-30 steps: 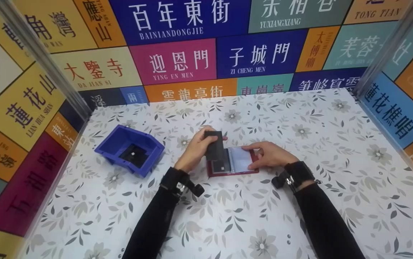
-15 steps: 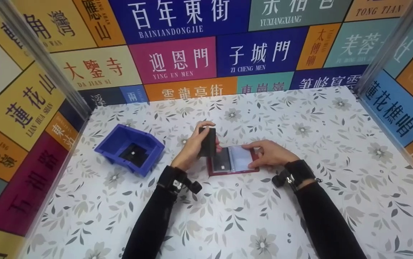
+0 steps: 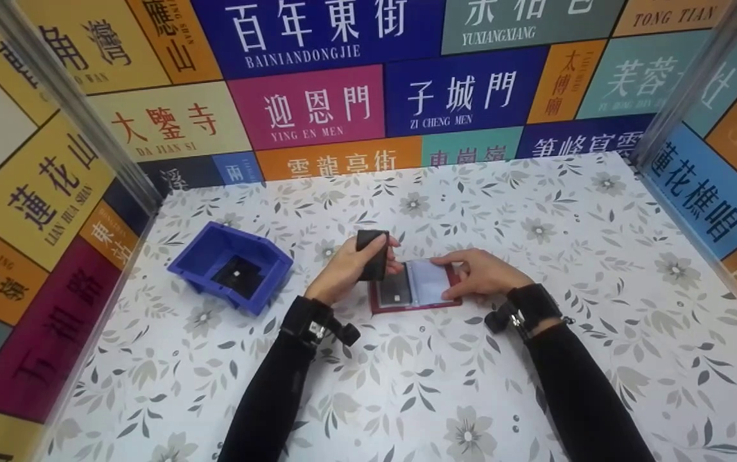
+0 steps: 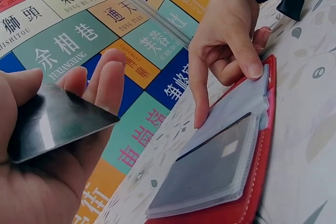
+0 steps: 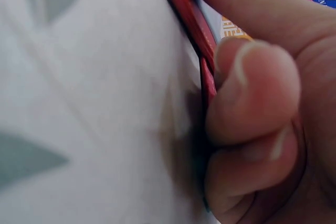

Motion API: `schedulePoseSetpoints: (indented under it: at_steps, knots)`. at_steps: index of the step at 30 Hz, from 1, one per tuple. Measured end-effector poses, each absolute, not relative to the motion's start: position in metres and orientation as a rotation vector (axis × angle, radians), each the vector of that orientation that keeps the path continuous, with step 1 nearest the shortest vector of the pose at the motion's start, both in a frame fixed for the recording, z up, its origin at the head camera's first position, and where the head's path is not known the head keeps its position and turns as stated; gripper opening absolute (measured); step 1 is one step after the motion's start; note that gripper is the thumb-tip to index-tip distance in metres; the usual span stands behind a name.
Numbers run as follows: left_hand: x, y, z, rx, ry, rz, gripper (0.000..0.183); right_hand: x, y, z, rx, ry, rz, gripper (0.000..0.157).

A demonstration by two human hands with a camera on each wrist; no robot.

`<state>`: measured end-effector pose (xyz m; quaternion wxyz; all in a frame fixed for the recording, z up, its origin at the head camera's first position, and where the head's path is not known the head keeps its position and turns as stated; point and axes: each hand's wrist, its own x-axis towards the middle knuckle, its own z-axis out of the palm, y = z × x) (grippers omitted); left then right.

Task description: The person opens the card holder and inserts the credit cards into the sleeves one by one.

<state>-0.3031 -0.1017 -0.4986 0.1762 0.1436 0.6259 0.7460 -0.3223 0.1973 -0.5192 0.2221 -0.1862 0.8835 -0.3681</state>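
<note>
My left hand (image 3: 343, 263) holds a glossy black card (image 3: 373, 258) between thumb and fingers, tilted above the left side of an open red card holder (image 3: 431, 282). In the left wrist view the black card (image 4: 58, 121) lies across the palm under the thumb. The holder lies flat with clear plastic sleeves; its left sleeve contains a dark card (image 4: 205, 166) with a small white square. My right hand (image 3: 487, 276) grips the holder's right side, thumb and index finger spread on the sleeve. Close up in the right wrist view, curled fingers meet the red cover's edge (image 5: 191, 19).
A blue plastic bin (image 3: 192, 256) stands to the left on the floral tabletop (image 3: 471, 372), with black cards (image 3: 240, 276) inside. Panels with coloured signs (image 3: 317, 102) rise behind and at both sides.
The left hand has moved slightly left with the black card and turned it, uncovering more of the holder's left sleeve. The right hand and the holder have stayed in place.
</note>
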Motion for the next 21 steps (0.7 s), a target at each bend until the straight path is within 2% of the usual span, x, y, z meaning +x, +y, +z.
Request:
schedulePoseSetpoints:
  at_steps: [10, 21]
  knots:
    - [-0.307, -0.109, -0.499, 0.530, 2.224, 2.052, 0.021, -0.324, 0.198, -0.521, -0.499, 2.426, -1.032, 0.080]
    - [-0.303, -0.117, -0.486, 0.605, 2.558, 1.763, 0.026, -0.325, 0.198, -0.522, -0.494, 2.418, -1.039, 0.080]
